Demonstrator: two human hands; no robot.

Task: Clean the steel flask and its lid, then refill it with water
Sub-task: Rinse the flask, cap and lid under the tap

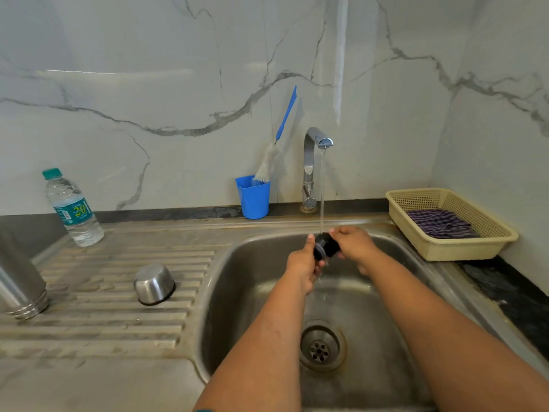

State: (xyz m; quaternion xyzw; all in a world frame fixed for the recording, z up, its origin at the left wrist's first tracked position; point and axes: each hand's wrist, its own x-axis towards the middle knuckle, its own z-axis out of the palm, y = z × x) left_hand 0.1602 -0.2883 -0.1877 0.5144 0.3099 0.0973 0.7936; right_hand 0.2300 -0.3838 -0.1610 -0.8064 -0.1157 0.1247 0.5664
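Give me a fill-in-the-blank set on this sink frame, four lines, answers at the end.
1. Both hands hold the black stopper under water running from the ____.
2. The steel cup lies upside down on the ____ left of the sink basin.
3. The bottle brush stands in a ____ cup.
4. The checked cloth lies in the ____ basket.

Answers: tap; drainboard; blue; cream
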